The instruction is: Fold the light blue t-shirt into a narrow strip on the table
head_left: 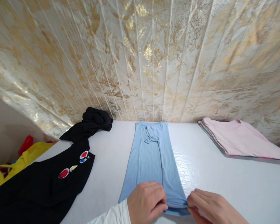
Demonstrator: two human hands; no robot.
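A light blue garment (150, 161), folded into a long narrow strip, lies on the white table with a small bow or tie at its far end. At the near edge, my left hand (147, 200) is closed with thumb and fingers pinching the fabric. My right hand (212, 205) grips the near right corner of the same garment, fingers pressed together. Between the hands the near edge is lifted a little and shows a fold. The part of the garment behind my left hand is hidden.
On the left lie a black garment with coloured prints (44, 177) and a bunched black cloth (95, 119). Beyond them hangs a yellow cloth (30, 158). Folded clothes with a pink shirt (238, 138) on top are stacked at right. A gold-patterned curtain (140, 62) borders the table's (196, 161) back.
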